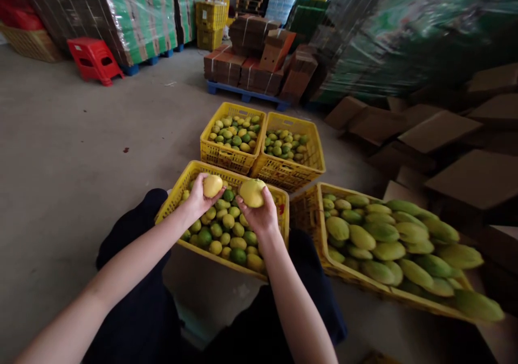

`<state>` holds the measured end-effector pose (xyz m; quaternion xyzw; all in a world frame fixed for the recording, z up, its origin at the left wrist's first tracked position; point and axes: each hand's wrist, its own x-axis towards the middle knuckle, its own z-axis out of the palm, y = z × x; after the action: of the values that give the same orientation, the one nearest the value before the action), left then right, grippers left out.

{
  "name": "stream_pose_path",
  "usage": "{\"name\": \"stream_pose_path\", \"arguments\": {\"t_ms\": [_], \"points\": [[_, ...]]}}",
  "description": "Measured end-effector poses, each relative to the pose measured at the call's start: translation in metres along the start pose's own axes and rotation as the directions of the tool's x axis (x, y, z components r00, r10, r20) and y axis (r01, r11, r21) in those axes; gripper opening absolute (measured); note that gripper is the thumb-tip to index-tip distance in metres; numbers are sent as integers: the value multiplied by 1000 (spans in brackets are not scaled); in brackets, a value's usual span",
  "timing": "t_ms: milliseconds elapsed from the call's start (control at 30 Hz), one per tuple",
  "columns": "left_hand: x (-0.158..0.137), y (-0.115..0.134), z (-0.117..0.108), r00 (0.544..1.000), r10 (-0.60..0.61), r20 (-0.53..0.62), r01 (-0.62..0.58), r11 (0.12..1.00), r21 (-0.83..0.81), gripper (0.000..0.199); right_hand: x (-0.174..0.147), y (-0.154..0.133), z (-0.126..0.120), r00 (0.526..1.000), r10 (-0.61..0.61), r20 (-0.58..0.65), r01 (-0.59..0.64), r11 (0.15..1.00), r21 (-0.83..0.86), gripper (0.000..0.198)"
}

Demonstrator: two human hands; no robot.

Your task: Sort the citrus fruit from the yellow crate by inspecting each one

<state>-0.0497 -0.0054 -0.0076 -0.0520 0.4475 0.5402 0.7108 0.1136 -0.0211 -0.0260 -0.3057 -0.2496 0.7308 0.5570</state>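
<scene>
My left hand (198, 196) is closed around a small yellow lemon (212, 186), its fingertips curled beneath the fruit. In my right hand (264, 211) sits a larger, rounder yellow lemon (251, 192), gripped between thumb and fingers. Both hands hover above a yellow plastic crate (229, 267) between my knees. Yellow and green lemons (227, 221) fill the crate below, partly covered by my hands and forearms.
Two more yellow crates, left (226, 158) and right (289, 176), hold lemons just beyond. At right, another crate (321, 229) is heaped with large green-yellow fruits (388, 249). Cardboard boxes (441, 129) lie behind it. A red stool (94, 61) and a loaded blue pallet (246, 95) stand farther back.
</scene>
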Motion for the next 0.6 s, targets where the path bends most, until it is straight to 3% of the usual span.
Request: {"name": "stream_pose_path", "arguments": {"t_ms": [100, 267, 433, 600], "points": [[-7, 3, 2, 997, -38, 71, 39, 999, -12, 18, 1, -1, 4, 994, 97, -57, -90, 990, 112, 33], [-7, 1, 2, 974, -107, 200, 116, 993, -32, 30, 3, 0, 10, 981, 184, 55, -189, 975, 112, 27], [-3, -3, 3, 954, -42, 297, 52, 998, -25, 26, 7, 5, 7, 977, 206, 52, -209, 976, 69, 31], [-10, -2, 6, 897, 2, 442, -6, 1000, 7, 40, 7, -2, -3, 986, 165, 19, -166, 973, 158, 22]]}}
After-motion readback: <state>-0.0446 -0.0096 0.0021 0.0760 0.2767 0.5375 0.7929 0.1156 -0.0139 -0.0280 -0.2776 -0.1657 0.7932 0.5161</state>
